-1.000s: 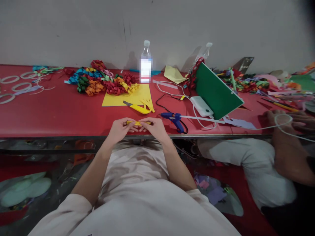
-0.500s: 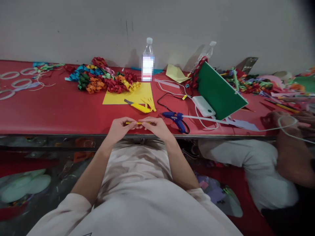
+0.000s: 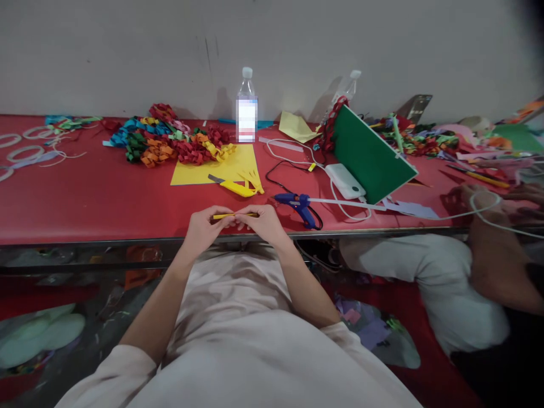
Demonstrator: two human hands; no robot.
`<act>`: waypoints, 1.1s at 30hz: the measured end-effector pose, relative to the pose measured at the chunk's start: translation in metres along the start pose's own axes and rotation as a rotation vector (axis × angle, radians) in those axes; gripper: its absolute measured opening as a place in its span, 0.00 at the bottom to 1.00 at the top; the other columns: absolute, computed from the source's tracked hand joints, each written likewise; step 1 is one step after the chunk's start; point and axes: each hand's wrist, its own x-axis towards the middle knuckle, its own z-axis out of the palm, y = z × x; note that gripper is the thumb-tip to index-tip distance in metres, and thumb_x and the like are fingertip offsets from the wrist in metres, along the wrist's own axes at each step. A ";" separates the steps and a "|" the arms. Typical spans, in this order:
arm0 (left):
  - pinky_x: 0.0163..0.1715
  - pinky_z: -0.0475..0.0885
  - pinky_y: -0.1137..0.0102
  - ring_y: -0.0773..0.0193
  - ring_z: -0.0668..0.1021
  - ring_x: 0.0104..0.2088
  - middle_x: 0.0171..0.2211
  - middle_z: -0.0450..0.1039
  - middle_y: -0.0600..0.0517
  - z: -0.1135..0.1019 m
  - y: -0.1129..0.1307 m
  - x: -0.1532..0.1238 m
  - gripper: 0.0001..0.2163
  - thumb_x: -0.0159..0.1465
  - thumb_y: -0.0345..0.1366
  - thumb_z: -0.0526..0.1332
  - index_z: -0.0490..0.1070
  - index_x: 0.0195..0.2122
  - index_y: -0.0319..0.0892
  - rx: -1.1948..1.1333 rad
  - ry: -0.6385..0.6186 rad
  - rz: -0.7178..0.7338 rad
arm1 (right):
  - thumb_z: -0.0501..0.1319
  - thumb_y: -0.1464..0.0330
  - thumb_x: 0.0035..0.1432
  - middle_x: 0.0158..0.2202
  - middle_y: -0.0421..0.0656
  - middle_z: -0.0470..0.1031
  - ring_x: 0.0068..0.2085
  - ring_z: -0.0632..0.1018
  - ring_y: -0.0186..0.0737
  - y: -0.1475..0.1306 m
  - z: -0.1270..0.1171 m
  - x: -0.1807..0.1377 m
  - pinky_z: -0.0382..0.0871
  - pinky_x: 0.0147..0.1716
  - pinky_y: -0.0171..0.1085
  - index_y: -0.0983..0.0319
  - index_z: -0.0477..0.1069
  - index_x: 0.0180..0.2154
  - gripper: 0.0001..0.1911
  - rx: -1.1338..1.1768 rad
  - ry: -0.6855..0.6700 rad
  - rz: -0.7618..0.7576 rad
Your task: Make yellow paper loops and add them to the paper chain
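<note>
At the table's front edge, my left hand (image 3: 205, 228) and my right hand (image 3: 263, 223) meet with their fingertips together. Both are closed on a thin yellow paper strip (image 3: 222, 216), which runs level between them; the fingers cover its middle. Beyond the hands lies a yellow utility knife (image 3: 238, 188) with its blade out, pointing left. Several cut yellow strips (image 3: 253, 181) lie by the knife, over the corner of a yellow sheet (image 3: 187, 174). A blue glue gun (image 3: 300, 207) rests to the right of my right hand, a long white stick in its back.
Folded colourful paper chains (image 3: 170, 141) are heaped behind the sheet, near a water bottle (image 3: 247, 107). A green board (image 3: 368, 156) leans beside a white power bank (image 3: 346, 182) with cables. White rings (image 3: 25, 153) lie at left. A co-worker's hand (image 3: 484, 201) is at right.
The view has shifted slightly, so things on the table appear further left. My fingertips have drawn closer together on the yellow strip, and more of it shows at the left.
</note>
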 end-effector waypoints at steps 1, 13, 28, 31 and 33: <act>0.39 0.81 0.68 0.58 0.85 0.34 0.33 0.83 0.48 -0.001 0.001 0.000 0.16 0.60 0.49 0.70 0.80 0.40 0.41 0.010 -0.015 -0.016 | 0.70 0.58 0.54 0.27 0.44 0.83 0.28 0.83 0.38 0.001 0.000 0.000 0.75 0.30 0.34 0.63 0.83 0.35 0.15 0.014 -0.012 0.005; 0.51 0.82 0.59 0.52 0.86 0.45 0.49 0.82 0.43 -0.026 0.005 -0.005 0.23 0.68 0.54 0.61 0.76 0.54 0.41 -0.005 -0.251 -0.047 | 0.61 0.50 0.63 0.37 0.47 0.85 0.39 0.86 0.42 0.003 -0.012 -0.003 0.81 0.40 0.39 0.61 0.79 0.49 0.24 0.126 -0.218 -0.012; 0.41 0.84 0.62 0.55 0.86 0.36 0.34 0.83 0.47 -0.016 -0.001 -0.003 0.18 0.56 0.48 0.73 0.79 0.39 0.39 -0.149 0.231 -0.081 | 0.73 0.62 0.51 0.27 0.41 0.82 0.30 0.84 0.39 0.001 -0.002 -0.003 0.78 0.32 0.34 0.62 0.81 0.35 0.11 0.191 0.266 0.040; 0.39 0.81 0.65 0.58 0.85 0.35 0.34 0.82 0.48 -0.019 -0.003 -0.003 0.15 0.63 0.47 0.69 0.79 0.42 0.41 0.074 0.161 0.005 | 0.68 0.62 0.59 0.29 0.42 0.81 0.30 0.82 0.40 0.001 -0.001 -0.006 0.77 0.33 0.38 0.61 0.81 0.38 0.09 -0.107 0.332 -0.043; 0.41 0.78 0.65 0.59 0.83 0.37 0.36 0.82 0.49 -0.020 -0.003 -0.004 0.11 0.67 0.45 0.64 0.80 0.41 0.43 0.367 0.138 0.152 | 0.64 0.65 0.64 0.37 0.45 0.81 0.38 0.81 0.43 0.003 -0.002 -0.011 0.77 0.42 0.42 0.59 0.82 0.40 0.08 -0.429 0.333 -0.176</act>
